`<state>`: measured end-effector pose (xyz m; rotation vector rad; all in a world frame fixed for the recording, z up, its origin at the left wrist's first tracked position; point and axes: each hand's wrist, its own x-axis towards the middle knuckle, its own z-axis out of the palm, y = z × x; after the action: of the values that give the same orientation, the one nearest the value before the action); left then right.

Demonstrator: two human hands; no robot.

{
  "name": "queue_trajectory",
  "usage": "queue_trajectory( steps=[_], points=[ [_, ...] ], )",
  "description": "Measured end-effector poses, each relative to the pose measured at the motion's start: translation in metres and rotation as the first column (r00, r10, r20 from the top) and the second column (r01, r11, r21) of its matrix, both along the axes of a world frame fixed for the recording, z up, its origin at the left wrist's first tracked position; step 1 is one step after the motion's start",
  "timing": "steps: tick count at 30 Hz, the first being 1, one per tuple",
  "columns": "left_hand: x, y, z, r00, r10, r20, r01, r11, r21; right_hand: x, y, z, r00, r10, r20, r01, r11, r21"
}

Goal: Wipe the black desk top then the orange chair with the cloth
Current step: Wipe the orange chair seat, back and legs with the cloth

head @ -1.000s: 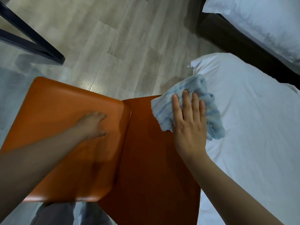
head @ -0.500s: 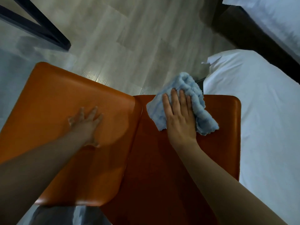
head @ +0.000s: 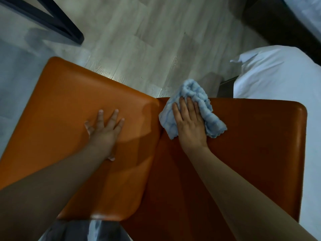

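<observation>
The right hand (head: 189, 126) pressed the blue cloth (head: 211, 122) flat-fingered onto the orange chair (head: 251, 145); the left hand (head: 106, 131) rested beside it, fingers spread

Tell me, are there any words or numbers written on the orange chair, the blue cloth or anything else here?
None. No words, numbers, labels or signs show on the orange chair, the blue cloth, the white bedding or the floor.

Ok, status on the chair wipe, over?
Right hand flat on the cloth, pressing it on the orange chair. Left hand spread flat on the chair, bracing. Nothing blocking the cloth.
</observation>
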<state>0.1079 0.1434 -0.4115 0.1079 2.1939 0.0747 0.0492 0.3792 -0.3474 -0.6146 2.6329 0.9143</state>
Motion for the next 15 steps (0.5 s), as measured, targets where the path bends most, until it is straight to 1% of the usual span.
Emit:
queue_trajectory(
  steps=[3, 5, 8, 11, 14, 15],
  points=[
    [0.001, -0.001, -0.004, 1.0, 0.001, -0.003, -0.001, 1.0, 0.004, 0.0, -0.005, -0.011, 0.999, 0.01, 0.031, -0.012, 0.999, 0.041],
    [-0.001, -0.002, -0.006, 1.0, 0.001, -0.004, -0.001, 1.0, 0.011, -0.001, -0.009, -0.016, 0.997, 0.005, 0.074, -0.006, 1.0, 0.01],
    [-0.006, -0.004, -0.002, 1.0, -0.003, 0.019, 0.002, 1.0, 0.017, -0.005, -0.015, -0.014, 0.989, -0.006, 0.149, 0.028, 0.989, -0.145],
    [-0.013, -0.007, 0.008, 0.998, -0.008, 0.055, 0.006, 0.999, 0.04, 0.001, -0.019, 0.005, 0.977, -0.04, 0.21, 0.117, 0.923, -0.367],
    [-0.017, -0.014, 0.025, 0.998, 0.013, 0.056, -0.018, 0.995, 0.099, 0.022, -0.022, 0.039, 0.983, -0.069, 0.17, 0.145, 0.861, -0.488],
    [-0.014, -0.016, 0.032, 0.998, 0.012, 0.069, -0.018, 0.996, 0.083, 0.031, -0.024, 0.053, 0.986, -0.081, 0.147, 0.148, 0.834, -0.531]
  ],
)
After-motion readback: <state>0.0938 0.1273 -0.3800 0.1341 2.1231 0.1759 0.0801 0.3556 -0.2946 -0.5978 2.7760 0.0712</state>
